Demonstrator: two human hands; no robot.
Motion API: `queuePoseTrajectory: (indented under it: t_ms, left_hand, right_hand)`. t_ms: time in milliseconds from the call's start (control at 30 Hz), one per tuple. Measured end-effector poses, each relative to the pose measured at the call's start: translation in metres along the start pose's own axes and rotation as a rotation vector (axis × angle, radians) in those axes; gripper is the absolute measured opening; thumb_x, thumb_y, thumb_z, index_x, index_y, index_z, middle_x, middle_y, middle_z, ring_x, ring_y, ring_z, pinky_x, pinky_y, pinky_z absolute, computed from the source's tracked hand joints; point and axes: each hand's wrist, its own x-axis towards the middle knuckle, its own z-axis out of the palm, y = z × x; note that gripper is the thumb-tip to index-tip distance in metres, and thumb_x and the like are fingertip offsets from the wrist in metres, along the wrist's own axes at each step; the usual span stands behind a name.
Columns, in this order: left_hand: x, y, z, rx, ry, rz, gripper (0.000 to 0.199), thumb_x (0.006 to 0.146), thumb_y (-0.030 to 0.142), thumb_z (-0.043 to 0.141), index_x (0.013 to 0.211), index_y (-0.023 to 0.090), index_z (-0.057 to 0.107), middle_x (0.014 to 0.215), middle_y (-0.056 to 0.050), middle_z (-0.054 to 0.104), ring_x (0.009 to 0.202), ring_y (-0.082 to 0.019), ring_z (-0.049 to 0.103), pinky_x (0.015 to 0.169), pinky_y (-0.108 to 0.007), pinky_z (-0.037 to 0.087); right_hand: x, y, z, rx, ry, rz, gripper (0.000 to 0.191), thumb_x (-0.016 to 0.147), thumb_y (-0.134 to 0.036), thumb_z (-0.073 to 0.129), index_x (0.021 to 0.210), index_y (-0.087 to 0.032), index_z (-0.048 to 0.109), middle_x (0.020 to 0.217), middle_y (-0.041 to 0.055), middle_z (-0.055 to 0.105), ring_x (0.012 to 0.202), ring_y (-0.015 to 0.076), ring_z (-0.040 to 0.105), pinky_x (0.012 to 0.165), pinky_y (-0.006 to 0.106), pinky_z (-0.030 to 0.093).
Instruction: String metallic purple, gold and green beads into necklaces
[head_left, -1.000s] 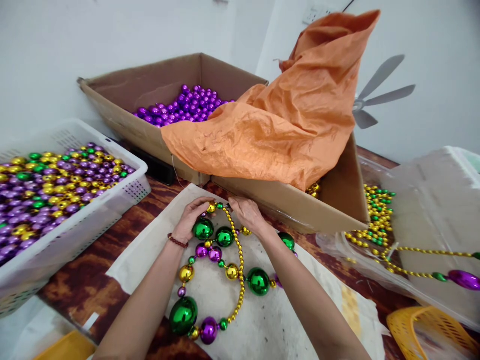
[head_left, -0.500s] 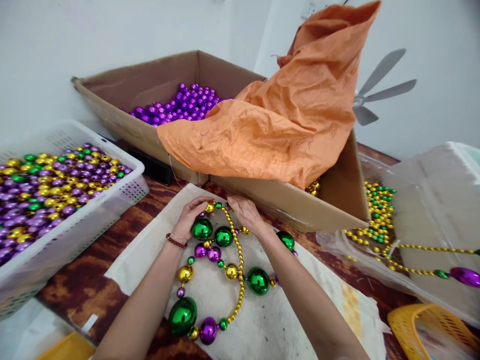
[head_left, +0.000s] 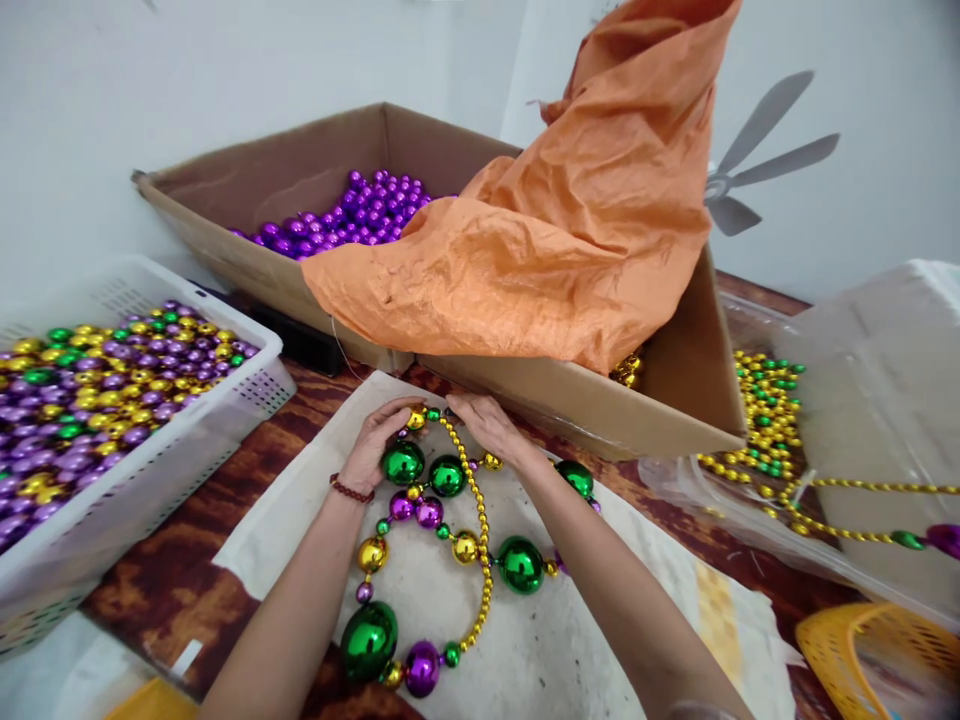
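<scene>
A bead necklace [head_left: 482,520] of large green, purple and gold balls with a run of small gold beads lies looped on a whitish cloth [head_left: 555,640]. My left hand [head_left: 379,440], with a brown bead bracelet at the wrist, is closed on the necklace's far end beside a gold ball. Just right of it, my right hand [head_left: 484,425] has its fingers bent inward at the top of the small gold beads. Its fingertips meet a small dark piece there, too small to name. Some balls on the right are partly hidden by my right forearm.
A cardboard box [head_left: 525,400] of purple beads, half covered by an orange sheet [head_left: 510,270], stands behind. To the left is a white basket [head_left: 247,385] of mixed beads. Gold and green beads [head_left: 761,420] lie in plastic at right, near a yellow basket [head_left: 832,650].
Both hands stay at the necklace's far end with barely any motion. The whole view has shifted slightly; the necklace keeps its shape on the cloth.
</scene>
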Motion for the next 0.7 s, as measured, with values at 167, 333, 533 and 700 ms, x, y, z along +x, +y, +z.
queuePoseTrajectory:
  t_ms: [167, 333, 533, 700]
  left_hand:
    - [0.0024, -0.0026, -0.0016, -0.008, 0.014, 0.006, 0.042, 0.066, 0.041, 0.086, 0.100, 0.017, 0.079, 0.100, -0.007, 0.076, 0.070, -0.017, 0.067, 0.064, -0.027, 0.053]
    - [0.0008, 0.0007, 0.0019, -0.009, 0.017, -0.002, 0.046, 0.063, 0.044, 0.088, 0.099, 0.017, 0.079, 0.094, -0.006, 0.076, 0.069, -0.017, 0.068, 0.066, -0.028, 0.055]
    - [0.0006, 0.0000, 0.0008, 0.014, 0.012, 0.011, 0.046, 0.066, 0.045, 0.086, 0.101, 0.017, 0.078, 0.096, -0.007, 0.076, 0.067, -0.016, 0.066, 0.064, -0.028, 0.053]
    - [0.0008, 0.0005, 0.0020, -0.006, 0.027, 0.007, 0.047, 0.062, 0.045, 0.089, 0.099, 0.017, 0.079, 0.096, -0.007, 0.077, 0.070, -0.017, 0.067, 0.066, -0.028, 0.054]
  right_hand:
    - [0.0027, -0.0029, -0.0002, -0.084, 0.012, -0.013, 0.042, 0.105, -0.042, 0.033, 0.069, -0.021, 0.043, 0.070, 0.0002, 0.052, 0.068, 0.0162, 0.046, 0.065, 0.028, 0.029]
    - [0.0032, -0.0038, -0.0008, -0.155, -0.007, 0.000, 0.041, 0.104, -0.039, 0.031, 0.071, -0.021, 0.046, 0.071, 0.0017, 0.053, 0.067, 0.0170, 0.044, 0.065, 0.028, 0.027]
    - [0.0016, -0.0008, 0.0003, -0.108, -0.008, -0.039, 0.039, 0.104, -0.037, 0.031, 0.072, -0.021, 0.045, 0.072, 0.0007, 0.053, 0.068, 0.0160, 0.044, 0.066, 0.027, 0.028]
    - [0.0000, 0.0031, 0.0007, -0.088, -0.003, -0.082, 0.040, 0.105, -0.038, 0.030, 0.073, -0.021, 0.046, 0.074, 0.0010, 0.054, 0.070, 0.0163, 0.045, 0.067, 0.027, 0.030]
